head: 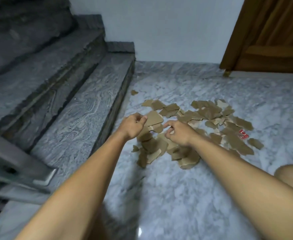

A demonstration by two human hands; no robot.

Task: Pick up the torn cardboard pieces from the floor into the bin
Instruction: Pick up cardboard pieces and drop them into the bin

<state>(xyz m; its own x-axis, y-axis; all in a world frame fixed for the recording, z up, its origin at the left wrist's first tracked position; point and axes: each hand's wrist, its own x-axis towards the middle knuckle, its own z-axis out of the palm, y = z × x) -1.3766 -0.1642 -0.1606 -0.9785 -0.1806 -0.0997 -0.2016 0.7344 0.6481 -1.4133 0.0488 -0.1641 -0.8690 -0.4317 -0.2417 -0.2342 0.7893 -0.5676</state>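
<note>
Along the left edge of the floor [168, 196], stairs [76, 108] rising to the left; behind its far edge a wall [159, 32], with a door [272, 40] at the far right corner. Mid-floor, torn cardboard pieces [202, 115] in a loose spread, one stray piece [134, 92] apart behind it, near the bottom step. Over the spread's near-left part, left hand [133, 126] and right hand [177, 134] side by side, not touching.

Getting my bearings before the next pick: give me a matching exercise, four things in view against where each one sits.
Things:
1 stairs
2 wooden door
3 red scrap
4 lone cardboard bit

Places:
A right side of the cardboard pile
B upper right of the view
C left side of the view
D alone, beyond the pile's far left

Pairs: 1-C, 2-B, 3-A, 4-D
</note>
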